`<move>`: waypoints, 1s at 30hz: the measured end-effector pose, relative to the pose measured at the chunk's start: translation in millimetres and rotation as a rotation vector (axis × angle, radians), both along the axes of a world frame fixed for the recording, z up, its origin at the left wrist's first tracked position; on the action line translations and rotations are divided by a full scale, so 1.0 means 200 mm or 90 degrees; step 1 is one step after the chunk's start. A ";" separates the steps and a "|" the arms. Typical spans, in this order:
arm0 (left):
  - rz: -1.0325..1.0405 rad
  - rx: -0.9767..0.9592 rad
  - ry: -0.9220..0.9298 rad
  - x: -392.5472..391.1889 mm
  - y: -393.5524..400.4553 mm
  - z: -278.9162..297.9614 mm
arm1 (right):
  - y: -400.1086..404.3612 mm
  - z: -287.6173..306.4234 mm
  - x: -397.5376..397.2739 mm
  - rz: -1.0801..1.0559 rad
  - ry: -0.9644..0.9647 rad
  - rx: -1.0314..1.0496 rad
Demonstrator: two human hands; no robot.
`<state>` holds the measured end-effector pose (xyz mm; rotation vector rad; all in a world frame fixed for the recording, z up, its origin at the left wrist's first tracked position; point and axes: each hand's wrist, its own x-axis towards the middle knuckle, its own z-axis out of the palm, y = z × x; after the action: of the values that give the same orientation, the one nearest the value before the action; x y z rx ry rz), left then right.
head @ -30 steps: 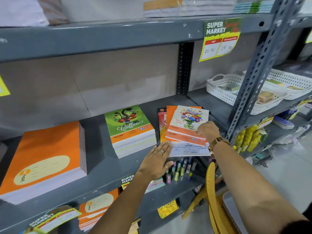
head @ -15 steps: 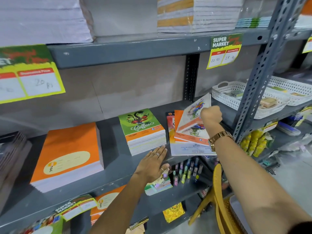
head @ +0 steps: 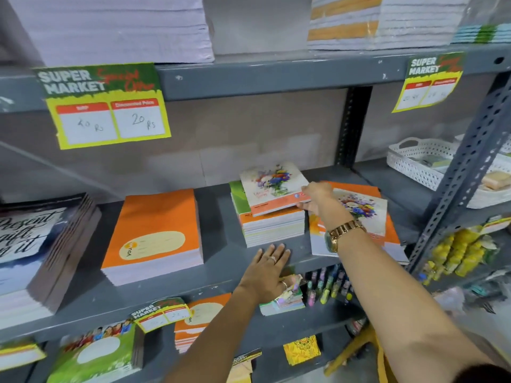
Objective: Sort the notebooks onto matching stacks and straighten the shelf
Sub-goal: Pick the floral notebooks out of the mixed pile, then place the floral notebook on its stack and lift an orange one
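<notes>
Notebooks sit in stacks on the grey shelf (head: 221,275). Right hand (head: 315,196) (with a gold watch) grips a flower notebook (head: 272,186), which seems to rest tilted on the green stack (head: 272,228). Left hand (head: 266,275) lies flat and empty on the shelf edge.

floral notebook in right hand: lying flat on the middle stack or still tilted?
Tilted. The floral notebook is pinched in the right hand, near edge raised above the green-topped stack, not lying flush.
</notes>
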<state>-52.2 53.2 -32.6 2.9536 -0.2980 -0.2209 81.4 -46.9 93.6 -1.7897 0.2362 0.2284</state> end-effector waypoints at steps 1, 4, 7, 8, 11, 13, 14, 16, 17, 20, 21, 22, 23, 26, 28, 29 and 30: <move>0.004 -0.001 0.003 0.00 0.00 0.00 | 0.03 -0.03 -0.01 -0.007 0.022 0.037; 0.008 -0.001 0.008 0.00 0.00 -0.01 | 0.07 -0.13 0.01 0.020 0.008 -0.083; 0.007 0.009 0.001 0.00 0.00 -0.01 | 0.08 -0.13 -0.01 0.049 -0.093 -0.273; 0.006 0.012 0.001 0.00 0.00 -0.01 | 0.09 -0.13 -0.01 0.057 -0.122 -0.317; 0.010 0.021 0.007 0.01 -0.01 -0.01 | 0.11 -0.14 -0.01 0.085 -0.173 -0.401; 0.008 0.023 0.003 0.02 -0.02 0.00 | 0.10 -0.14 -0.01 0.103 -0.201 -0.453; 0.006 0.022 0.001 0.03 -0.02 0.00 | 0.08 -0.15 0.00 0.096 -0.214 -0.467; 0.001 0.012 -0.002 0.04 -0.05 0.01 | 0.03 -0.15 0.02 0.060 -0.234 -0.465; -0.001 0.004 -0.008 0.06 -0.07 0.02 | -0.01 -0.15 0.03 0.035 -0.241 -0.464; -0.011 -0.028 -0.039 0.10 -0.13 0.03 | -0.16 -0.17 0.07 -0.016 -0.218 -0.487; -0.015 -0.038 -0.044 0.11 -0.15 0.04 | -0.21 -0.19 0.08 -0.029 -0.197 -0.504; -0.022 -0.046 -0.045 0.13 -0.17 0.05 | -0.27 -0.21 0.09 -0.041 -0.171 -0.521; -0.028 -0.050 -0.044 0.15 -0.20 0.06 | -0.33 -0.22 0.10 -0.046 -0.144 -0.545; -0.050 -0.042 -0.042 0.20 -0.27 0.07 | -0.48 -0.27 0.11 -0.045 -0.049 -0.625; -0.053 -0.030 -0.042 0.23 -0.30 0.07 | -0.55 -0.30 0.10 -0.059 0.036 -0.650; -0.054 -0.027 -0.042 0.24 -0.31 0.07 | -0.57 -0.31 0.10 -0.058 0.070 -0.657; -0.054 -0.024 -0.042 0.26 -0.31 0.06 | -0.58 -0.32 0.09 -0.053 0.094 -0.660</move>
<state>-1.0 -9.8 -20.8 2.9183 -0.4312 -0.1276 100.0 -162.6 29.1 -2.7805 0.6102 0.1887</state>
